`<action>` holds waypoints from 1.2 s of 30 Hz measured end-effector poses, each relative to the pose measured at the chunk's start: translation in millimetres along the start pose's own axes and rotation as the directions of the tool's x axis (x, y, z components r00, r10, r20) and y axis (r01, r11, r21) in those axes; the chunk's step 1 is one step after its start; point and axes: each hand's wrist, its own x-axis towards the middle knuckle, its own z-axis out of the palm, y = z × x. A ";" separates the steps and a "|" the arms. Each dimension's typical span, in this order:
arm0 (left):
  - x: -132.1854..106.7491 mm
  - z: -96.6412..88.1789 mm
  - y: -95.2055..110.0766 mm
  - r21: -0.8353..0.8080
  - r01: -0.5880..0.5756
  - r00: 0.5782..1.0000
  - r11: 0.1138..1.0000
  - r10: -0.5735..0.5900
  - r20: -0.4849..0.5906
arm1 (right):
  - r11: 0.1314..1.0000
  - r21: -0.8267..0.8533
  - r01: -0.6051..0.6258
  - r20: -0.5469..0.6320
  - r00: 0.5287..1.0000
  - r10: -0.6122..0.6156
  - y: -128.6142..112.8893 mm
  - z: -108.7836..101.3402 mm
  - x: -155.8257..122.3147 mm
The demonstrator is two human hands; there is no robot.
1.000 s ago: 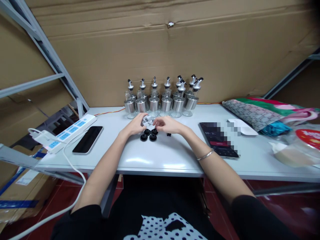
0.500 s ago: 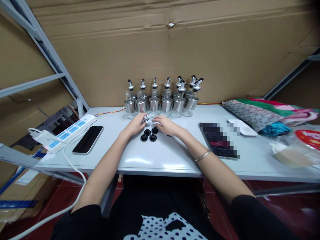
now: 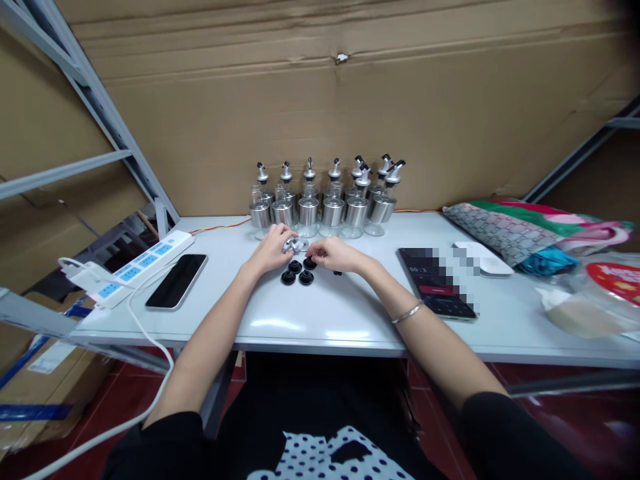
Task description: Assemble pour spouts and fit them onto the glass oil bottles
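In the head view, my left hand is closed at the left end of some silver pourer spouts, its fingertips pinching one of them. My right hand bends down to the right, thumb and fingertips closed on the edge of a black stopper. Several more black stoppers stand close by, among them one black ribbed stopper at the front left. Another small black piece is mostly hidden below my right hand. Behind both hands stand glass bottles with steel sleeves, the front ones mostly without spouts.
Spout-topped bottles form the back row against the cardboard. On the left lie a phone and a power strip. To the right are another phone, a white flat object, a patterned bag and a tape roll.
My right hand has moved slightly down and toward me, from the silver spouts to a black stopper. My left hand stays by the spouts, its fingers a little raised.
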 end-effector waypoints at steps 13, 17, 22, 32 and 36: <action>1.2 5.9 5.3 0.005 -0.007 0.999 1.000 0.007 0.043 | 0.998 0.049 -0.039 -0.090 0.995 0.043 -4.1 -0.4 -0.2; 1.5 11.2 2.2 -0.067 0.004 1.000 0.998 -0.003 0.020 | 0.985 0.148 0.088 -0.545 0.838 0.007 -1.5 -7.2 9.1; 0.5 15.9 -0.5 -0.146 0.014 1.000 0.989 -0.016 -0.013 | 0.975 0.219 0.019 -0.965 0.151 0.214 16.0 -25.9 30.7; 10.8 32.8 13.5 -0.408 0.120 0.904 0.905 -0.270 -0.332 | 0.871 0.482 -0.092 -0.824 0.290 0.487 72.2 -35.1 54.8; 8.9 23.5 4.8 -0.486 0.139 0.885 0.863 -0.328 -0.330 | 0.883 0.446 -0.146 -0.840 0.271 0.469 71.9 -42.0 48.9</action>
